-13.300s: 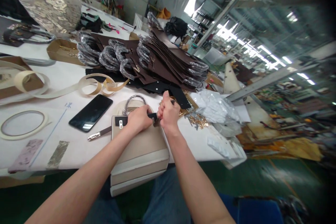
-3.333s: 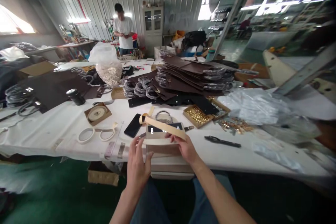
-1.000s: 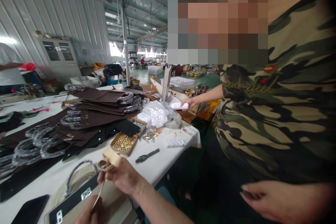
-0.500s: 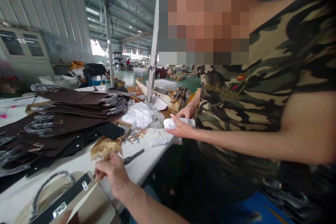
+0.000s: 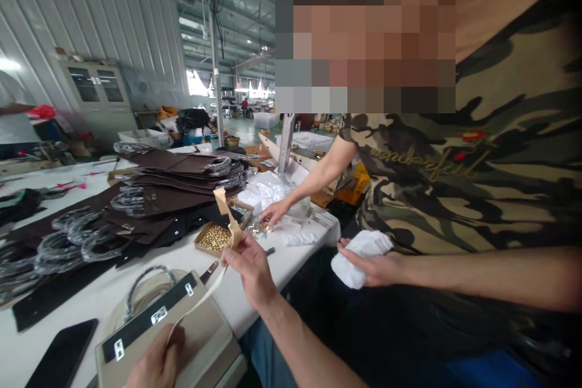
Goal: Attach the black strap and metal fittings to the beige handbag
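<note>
A thin cream strip [image 5: 204,298] runs between my two hands above a beige bag [image 5: 200,339]. My right hand [image 5: 249,267] pinches its upper end, where a wider tan piece [image 5: 233,225] sticks up. Low in the view, my left hand [image 5: 159,354] is closed on the strip's lower end, over the bag. The bag lies on the table with a dark band bearing silver metal fittings [image 5: 159,315] and a wrapped handle [image 5: 131,291]. Just behind my right hand is a box of gold rivets [image 5: 214,239].
A person in a camouflage shirt [image 5: 418,194] stands at the right, one hand at small metal parts, the other holding a white packet [image 5: 364,254]. Brown bag panels [image 5: 168,167] are stacked at left. A black phone [image 5: 63,354] lies front left.
My right hand has risen, and the strip's tan end now stands above it. My left hand shows more fully. The person's one hand has reached to the metal parts; the view has shifted left.
</note>
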`<state>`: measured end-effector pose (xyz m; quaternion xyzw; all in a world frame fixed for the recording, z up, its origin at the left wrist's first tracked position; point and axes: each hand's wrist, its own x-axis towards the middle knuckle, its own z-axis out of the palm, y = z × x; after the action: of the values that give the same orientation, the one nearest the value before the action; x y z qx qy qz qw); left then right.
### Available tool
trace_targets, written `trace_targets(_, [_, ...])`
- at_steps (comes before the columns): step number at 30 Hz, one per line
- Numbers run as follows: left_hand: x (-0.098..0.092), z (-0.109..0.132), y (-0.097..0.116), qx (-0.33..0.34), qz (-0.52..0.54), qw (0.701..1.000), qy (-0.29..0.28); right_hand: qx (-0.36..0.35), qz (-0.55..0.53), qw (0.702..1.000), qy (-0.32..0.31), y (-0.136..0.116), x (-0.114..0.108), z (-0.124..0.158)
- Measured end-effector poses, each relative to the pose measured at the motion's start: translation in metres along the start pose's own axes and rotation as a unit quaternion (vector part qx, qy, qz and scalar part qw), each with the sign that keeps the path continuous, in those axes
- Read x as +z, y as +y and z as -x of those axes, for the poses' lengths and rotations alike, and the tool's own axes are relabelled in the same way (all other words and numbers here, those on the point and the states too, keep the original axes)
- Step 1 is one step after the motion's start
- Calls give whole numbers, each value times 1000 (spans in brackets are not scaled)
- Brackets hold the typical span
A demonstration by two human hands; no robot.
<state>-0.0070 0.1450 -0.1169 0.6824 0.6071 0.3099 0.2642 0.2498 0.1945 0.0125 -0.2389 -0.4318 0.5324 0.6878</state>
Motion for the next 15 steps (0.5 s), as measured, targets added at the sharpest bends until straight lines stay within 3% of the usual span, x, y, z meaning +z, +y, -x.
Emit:
trace_targets(7, [-7,3,-1,43,-11,999,-12,113,105,986,-57,25,10,47])
trace_targets(15, [-20,7,-18,55,-35,997,-29,159,92,983,-29,40,22,62])
